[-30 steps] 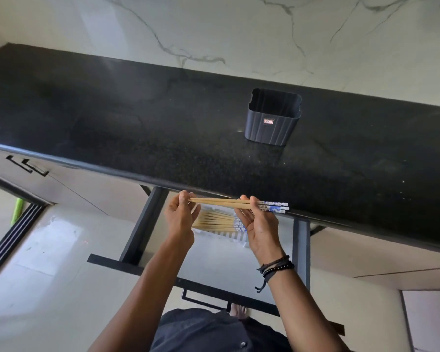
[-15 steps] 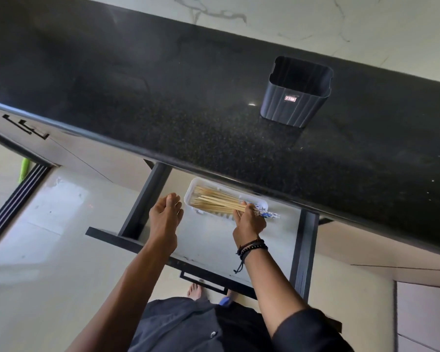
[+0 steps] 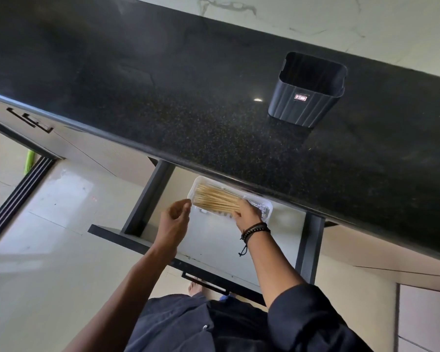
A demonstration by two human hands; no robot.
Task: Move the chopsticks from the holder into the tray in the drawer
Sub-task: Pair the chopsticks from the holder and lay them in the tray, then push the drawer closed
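Several wooden chopsticks with blue-and-white ends lie in a bundle in the white tray, which sits at the back of the open drawer and is partly hidden under the counter edge. My right hand is down in the tray and holds the right part of the bundle; its fingers are hidden. Just off the tray's left end, my left hand hovers with loosely curled fingers and holds nothing. The dark ribbed holder stands on the black countertop and looks empty.
The black speckled countertop overhangs the back of the drawer. Dark drawer rails run along both sides, and the drawer front with its handle juts toward me. A marble wall rises behind the counter. Pale floor tiles lie to the left.
My right hand has lowered the chopsticks from above the drawer into the tray beside the others. My left hand has let go of their tips and stays near the tray's left end.
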